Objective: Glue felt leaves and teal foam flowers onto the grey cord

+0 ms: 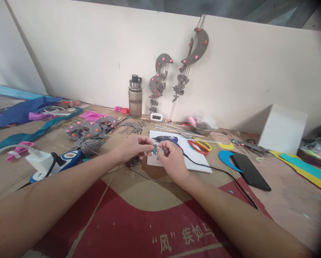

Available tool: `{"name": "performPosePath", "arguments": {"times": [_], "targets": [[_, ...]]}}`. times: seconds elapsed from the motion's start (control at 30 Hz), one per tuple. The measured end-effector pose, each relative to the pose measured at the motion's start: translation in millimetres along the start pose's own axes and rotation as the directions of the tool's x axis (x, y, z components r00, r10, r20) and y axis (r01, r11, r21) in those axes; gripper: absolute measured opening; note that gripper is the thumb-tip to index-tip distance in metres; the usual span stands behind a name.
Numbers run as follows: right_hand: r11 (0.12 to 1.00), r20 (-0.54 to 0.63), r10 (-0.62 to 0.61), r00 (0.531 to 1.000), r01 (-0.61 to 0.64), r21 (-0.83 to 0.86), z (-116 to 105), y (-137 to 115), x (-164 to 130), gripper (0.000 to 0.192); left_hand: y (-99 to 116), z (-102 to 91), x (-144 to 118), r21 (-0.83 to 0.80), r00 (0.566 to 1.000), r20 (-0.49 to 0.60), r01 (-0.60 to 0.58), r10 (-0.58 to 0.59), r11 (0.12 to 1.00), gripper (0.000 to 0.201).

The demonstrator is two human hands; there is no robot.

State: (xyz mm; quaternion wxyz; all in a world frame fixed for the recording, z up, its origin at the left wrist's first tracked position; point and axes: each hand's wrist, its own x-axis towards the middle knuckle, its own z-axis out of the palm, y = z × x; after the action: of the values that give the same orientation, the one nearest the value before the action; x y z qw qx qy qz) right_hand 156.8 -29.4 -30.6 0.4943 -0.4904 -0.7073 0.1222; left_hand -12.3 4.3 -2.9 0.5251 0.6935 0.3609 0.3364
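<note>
Between my two hands, above the edge of a white board point(198, 165), is a small teal piece point(155, 149), too small to tell its exact kind. My left hand point(132, 148) pinches it from the left with thumb and forefinger. From the other side my right hand point(173, 159) grips it, fingers curled. A blue glue gun point(164, 139) lies on the board just behind my fingers, its black cord running off to the right. Under my left hand sits a dark bundle of yarn point(133, 162), with a strand trailing right.
Right of the glue gun lie scissors point(199, 146) with red and yellow handles, a blue crescent point(228, 160) and a black phone point(250, 172). A power strip point(58, 165), grey crescents point(84, 130) and a bottle point(135, 98) stand left and behind. Grey crescent hangings point(199, 46) hang on the wall.
</note>
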Motion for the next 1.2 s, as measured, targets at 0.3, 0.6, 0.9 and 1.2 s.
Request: {"name": "performPosePath", "arguments": {"times": [0.3,0.6,0.9,1.2], "targets": [[0.993,0.08,0.053,0.995,-0.061,0.101,-5,-3,6,0.018,2,-11.6,3,0.027,1.0,-0.013,-0.006,0.006,1.0,0.021],[0.985,0.082,0.073,0.994,-0.085,0.154,-6,-5,5,0.016,0,-4.0,4,-0.183,0.994,-0.091,0.038,-0.055,0.982,0.024],[0.986,0.088,0.064,0.994,-0.076,0.146,-9,-6,9,0.013,8,-3.7,-2,-0.074,0.998,0.042,0.039,-0.036,0.997,0.019],[0.979,0.164,-0.149,0.975,0.17,-0.116,-12,-11,8,0.01,7,-13.8,2,0.246,0.996,0.024,-0.094,0.091,0.965,0.023]]}}
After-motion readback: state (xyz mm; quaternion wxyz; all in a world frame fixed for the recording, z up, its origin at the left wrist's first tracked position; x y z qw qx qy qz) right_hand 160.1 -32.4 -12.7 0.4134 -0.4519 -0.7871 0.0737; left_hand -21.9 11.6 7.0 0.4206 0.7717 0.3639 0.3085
